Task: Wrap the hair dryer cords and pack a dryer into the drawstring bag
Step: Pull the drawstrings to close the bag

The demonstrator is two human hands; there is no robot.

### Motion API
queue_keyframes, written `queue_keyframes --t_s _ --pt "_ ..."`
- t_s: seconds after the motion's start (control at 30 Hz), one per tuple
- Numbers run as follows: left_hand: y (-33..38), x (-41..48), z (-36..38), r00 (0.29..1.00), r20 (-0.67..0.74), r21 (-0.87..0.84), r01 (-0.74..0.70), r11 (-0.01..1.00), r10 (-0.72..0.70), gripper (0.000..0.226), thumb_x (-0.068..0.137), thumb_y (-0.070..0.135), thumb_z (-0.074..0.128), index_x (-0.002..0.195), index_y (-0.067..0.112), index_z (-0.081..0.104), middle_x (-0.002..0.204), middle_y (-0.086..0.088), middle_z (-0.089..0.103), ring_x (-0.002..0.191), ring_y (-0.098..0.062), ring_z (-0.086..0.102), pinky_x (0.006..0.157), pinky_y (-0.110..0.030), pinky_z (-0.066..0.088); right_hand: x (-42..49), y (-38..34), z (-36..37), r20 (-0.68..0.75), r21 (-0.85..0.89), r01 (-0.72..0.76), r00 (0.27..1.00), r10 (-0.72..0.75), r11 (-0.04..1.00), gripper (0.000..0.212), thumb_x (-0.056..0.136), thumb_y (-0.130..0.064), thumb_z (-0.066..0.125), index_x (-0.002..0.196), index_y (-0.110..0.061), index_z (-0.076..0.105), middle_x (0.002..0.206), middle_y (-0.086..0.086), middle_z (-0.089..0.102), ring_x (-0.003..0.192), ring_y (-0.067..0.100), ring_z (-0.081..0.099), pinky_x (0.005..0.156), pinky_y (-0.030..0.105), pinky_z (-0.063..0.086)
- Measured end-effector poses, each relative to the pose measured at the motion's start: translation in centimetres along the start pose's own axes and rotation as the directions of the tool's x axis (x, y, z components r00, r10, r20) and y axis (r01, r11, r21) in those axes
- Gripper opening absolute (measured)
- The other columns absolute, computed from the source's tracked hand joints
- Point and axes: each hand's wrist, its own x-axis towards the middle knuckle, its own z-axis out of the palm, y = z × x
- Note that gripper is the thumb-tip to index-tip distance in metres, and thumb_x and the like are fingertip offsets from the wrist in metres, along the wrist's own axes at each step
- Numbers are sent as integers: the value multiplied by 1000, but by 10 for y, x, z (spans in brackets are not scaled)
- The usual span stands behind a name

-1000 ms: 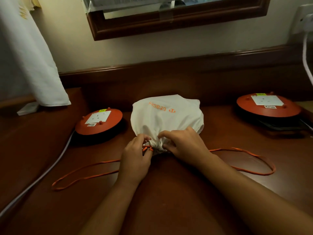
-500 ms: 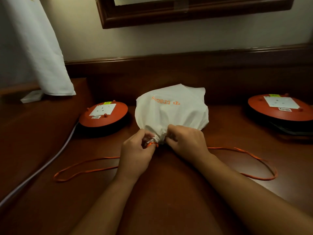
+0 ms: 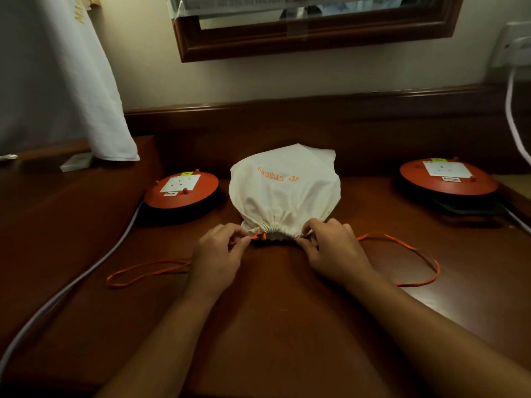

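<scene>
We look down at a dark wooden tabletop [image 3: 273, 326] where a cream drawstring bag [image 3: 284, 196] lies bulging, its gathered mouth toward us. The left hand [image 3: 218, 254] pinches the orange drawstring [image 3: 258, 236] between thumb and curled fingers at the mouth's left corner; the right hand [image 3: 333, 251] curls its fingers onto the puckered hem at the right corner, pinching cloth. Slack cord trails in a long loop to each side. No dryer shows; we judge from the rounded bulge that one is inside. We expect the bag to be soft and limp, with the weight sitting as a hard lump within, so it would sag if lifted by its body; the firm places to hold are the cord and the gathered hem, where both hands are now. A left cable reel [image 3: 181, 191] and a right cable reel [image 3: 448, 179], both orange, sit well apart from the bag, and a white cable [image 3: 71, 285] runs off to the left. Compared with half a second ago, the hands have drawn apart, and the mouth, then bunched into a tight knot between them, now spreads wider with a dark gap under the hem
</scene>
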Motion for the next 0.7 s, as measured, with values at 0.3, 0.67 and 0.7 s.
queue_keyframes --t_s 0.3,0.67,0.7 --pt "-12 10 -20 977 196 206 -126 970 85 7 90 21 73 94 17 69 86 4 60 80 -14 57 69 -30 46 -6 1 -4 70 56 -163 985 159 985 25 91 -44 56 81 -21 56 77 -4 55 78 20 51 64 34 40" --pt "-1 22 -39 998 49 10 25 1000 -25 12 87 27 79 83 15 78 80 2 67 75 -9 60 64 -23 46 -7 3 -12 -8 252 -155 987 163 955 14 93 -34 63 83 -24 60 75 -8 61 74 14 56 66 36 46" --pt "-1 25 -41 999 48 23 20 1000 -22 13 86 26 80 81 14 78 78 1 67 74 -11 60 64 -24 46 -7 4 -15 -45 289 -146 985 166 946 13 93 -31 65 83 -23 60 71 -8 61 68 12 57 60 34 45"
